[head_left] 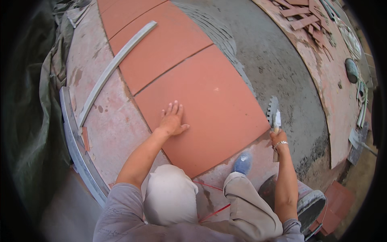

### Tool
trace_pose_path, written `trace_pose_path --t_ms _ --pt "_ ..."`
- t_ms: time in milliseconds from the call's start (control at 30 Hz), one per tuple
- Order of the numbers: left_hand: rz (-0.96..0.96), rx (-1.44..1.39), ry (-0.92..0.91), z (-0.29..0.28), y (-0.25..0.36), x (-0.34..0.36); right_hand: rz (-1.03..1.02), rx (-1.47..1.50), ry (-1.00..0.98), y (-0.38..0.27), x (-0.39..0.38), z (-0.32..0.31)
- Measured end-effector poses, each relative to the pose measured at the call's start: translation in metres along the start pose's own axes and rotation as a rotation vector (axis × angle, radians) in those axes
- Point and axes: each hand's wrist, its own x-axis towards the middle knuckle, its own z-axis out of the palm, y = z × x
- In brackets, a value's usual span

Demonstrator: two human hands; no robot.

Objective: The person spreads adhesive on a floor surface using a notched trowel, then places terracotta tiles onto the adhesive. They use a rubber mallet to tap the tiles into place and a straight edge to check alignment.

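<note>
My left hand (pixel 172 122) lies flat with fingers spread on a large terracotta tile (pixel 209 109), near its left edge. Closed round a handle, my right hand (pixel 279 139) grips a notched trowel (pixel 273 111) just off the tile's right corner. The trowel's toothed blade points away from me over grey mortar (pixel 290 80). More terracotta tiles (pixel 161 44) continue beyond this one in a row, with narrow dark gaps between them. Ridged mortar shows along the row's right side.
A metal straightedge (pixel 117 64) rests across the far tile and the floor at left. Beside it lies another long bar (pixel 76 141). Tile offcuts (pixel 302 16) are heaped at the far right. A mortar-stained bucket (pixel 311 205) stands by my right leg, near stacked tiles (pixel 338 201).
</note>
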Motion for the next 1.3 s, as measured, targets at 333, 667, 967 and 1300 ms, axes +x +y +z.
trace_pose_path --t_ms 333,667,967,1300 --pt "0.876 0.152 -0.153 0.040 0.085 -0.077 0.046 -0.127 -0.082 -0.048 -0.015 -0.027" --pt "0.866 0.341 -0.089 0.063 0.186 -0.058 0.053 -0.065 -0.145 -0.040 -0.003 -0.037" --pt "0.778 0.327 0.030 0.087 0.204 -0.055 0.047 -0.057 -0.144 -0.054 -0.016 -0.050" --pt "0.840 0.229 0.080 0.095 0.217 -0.056 -0.107 -0.140 -0.036 -0.031 -0.009 -0.047"
